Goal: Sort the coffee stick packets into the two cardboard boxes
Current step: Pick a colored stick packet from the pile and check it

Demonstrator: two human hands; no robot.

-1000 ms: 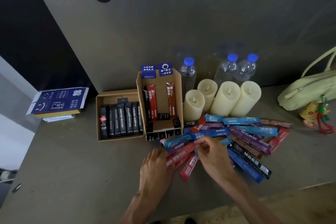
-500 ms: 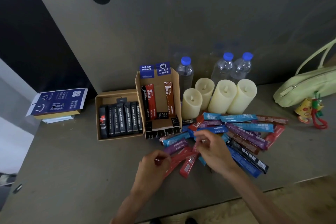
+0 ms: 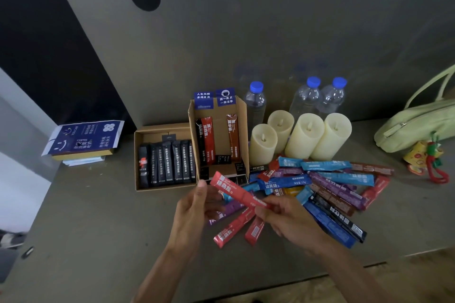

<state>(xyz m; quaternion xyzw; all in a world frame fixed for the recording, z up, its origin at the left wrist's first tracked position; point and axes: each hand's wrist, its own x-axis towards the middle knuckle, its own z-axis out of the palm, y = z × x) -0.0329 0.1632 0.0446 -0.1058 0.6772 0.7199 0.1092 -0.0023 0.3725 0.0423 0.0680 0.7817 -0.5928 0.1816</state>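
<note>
Red coffee stick packet (image 3: 237, 192) hangs over the loose pile (image 3: 332, 166), before the taller cardboard box (image 3: 243, 135), its near end pinched by the right hand (image 3: 290, 221); whether the left hand (image 3: 194, 206) grips anything, I cannot tell.

Grey table (image 3: 86, 216) meets grey panel (image 3: 246, 32), dimly lit.

The raised packet (image 3: 240, 193) is recorded as coral red with white lettering. The left box (image 3: 160, 128) is plain brown cardboard and is filled with black packets (image 3: 172, 165) printed in white. The right box (image 3: 243, 125) is brown, and its flaps (image 3: 215, 99) are blue with white characters. Blue, purple, red, brown, black and yellow are noted in the loose pile (image 3: 327, 179). The candles (image 3: 305, 135) are cream, the bottle caps (image 3: 313, 81) blue and the bag (image 3: 418, 123) pale green.
</note>
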